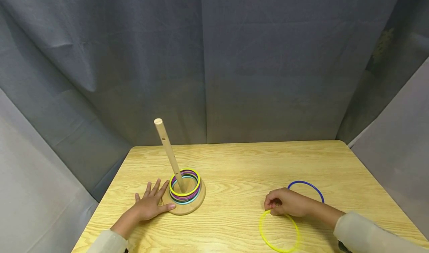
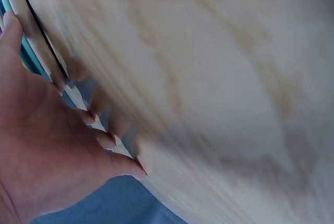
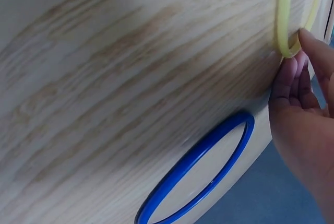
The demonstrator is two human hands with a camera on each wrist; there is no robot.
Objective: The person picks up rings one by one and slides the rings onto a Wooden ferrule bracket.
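Yellow ring (image 1: 279, 231) pinched btw. right fingers (image 1: 273, 205)

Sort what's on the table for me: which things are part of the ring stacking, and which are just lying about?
In the work:
- yellow ring, pinched by the right hand
- wooden base with its peg and stacked rings, steadied by the left hand

Lying about:
- blue ring, flat on the table, untouched, though likely a later ring

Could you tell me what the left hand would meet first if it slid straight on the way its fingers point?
Probably nothing: the left hand points past the base toward bare table, though depth is unclear.
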